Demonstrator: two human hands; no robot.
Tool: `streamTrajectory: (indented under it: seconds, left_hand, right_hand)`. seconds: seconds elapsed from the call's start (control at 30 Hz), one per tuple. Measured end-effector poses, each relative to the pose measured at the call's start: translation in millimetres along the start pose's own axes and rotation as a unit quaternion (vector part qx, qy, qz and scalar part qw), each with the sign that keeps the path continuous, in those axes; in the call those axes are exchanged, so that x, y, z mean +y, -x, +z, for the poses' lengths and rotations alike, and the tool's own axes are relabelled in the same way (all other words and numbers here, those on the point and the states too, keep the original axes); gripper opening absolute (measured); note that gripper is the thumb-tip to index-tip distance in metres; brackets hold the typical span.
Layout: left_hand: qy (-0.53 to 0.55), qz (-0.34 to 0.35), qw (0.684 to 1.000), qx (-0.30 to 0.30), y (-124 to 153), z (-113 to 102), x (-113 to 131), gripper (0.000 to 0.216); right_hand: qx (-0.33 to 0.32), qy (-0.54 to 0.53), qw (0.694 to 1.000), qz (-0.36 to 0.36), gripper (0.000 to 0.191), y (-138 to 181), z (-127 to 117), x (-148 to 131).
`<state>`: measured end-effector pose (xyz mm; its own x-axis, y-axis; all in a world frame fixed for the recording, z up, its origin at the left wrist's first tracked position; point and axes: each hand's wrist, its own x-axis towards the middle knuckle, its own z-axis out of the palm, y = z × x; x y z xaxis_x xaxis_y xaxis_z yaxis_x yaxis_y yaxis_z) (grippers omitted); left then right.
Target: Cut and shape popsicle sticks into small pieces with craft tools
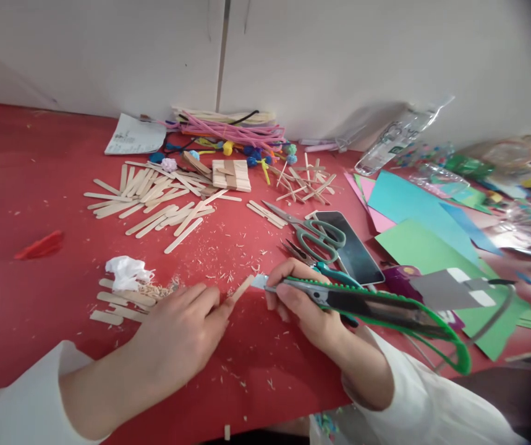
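My left hand [182, 330] lies on the red table [38, 185] with its fingertips pressing down a short wooden craft stick [243, 288]. My right hand [305, 296] is closed round a green and black cutter [376, 307]. The cutter's blade tip [261, 282] touches the far end of the stick. Wood shavings lie scattered around both hands.
Loose craft sticks [154, 201] and a stacked block of sticks [231, 174] lie behind. Green scissors [316, 233], a phone [351, 247], coloured paper sheets [427, 228], pink pipe cleaners [232, 131], star-shaped stick pieces [305, 179], a white tissue [126, 272] and a red scrap [40, 245] surround them.
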<state>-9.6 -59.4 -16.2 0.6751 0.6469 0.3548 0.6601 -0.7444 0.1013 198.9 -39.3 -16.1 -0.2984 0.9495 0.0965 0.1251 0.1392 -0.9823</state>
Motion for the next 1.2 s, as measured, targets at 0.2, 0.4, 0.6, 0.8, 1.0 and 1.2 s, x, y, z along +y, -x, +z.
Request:
streamTrajectory:
  seconds: [0.2,0.4,0.6,0.8,1.0,1.2]
  left_hand:
    - [0.042,-0.028,0.998,0.025,-5,-7,-9,0.032]
    - [0.098,-0.029,0.994,-0.029,-3,-6,-9,0.023]
    - [0.109,-0.005,0.993,-0.049,-2,-7,-3,0.018]
    - [0.081,0.017,0.994,-0.075,4,-7,-4,0.036]
    - [0.037,0.030,0.995,-0.091,8,-2,-4,0.073]
    - [0.060,0.040,0.989,-0.129,7,-4,-3,0.086]
  right_hand:
    - [0.053,0.087,0.994,0.027,0.015,-6,0,-3]
    - [0.003,0.199,0.979,0.040,0.011,-3,2,-17]
    - [-0.072,0.132,0.989,-0.014,0.009,-1,5,-3]
    - [-0.042,0.128,0.991,-0.004,0.013,-2,-2,-2]
    - [0.035,0.084,0.995,-0.032,0.009,-4,-2,-5]
    - [0.007,0.130,0.990,-0.059,0.018,-2,-1,-5]
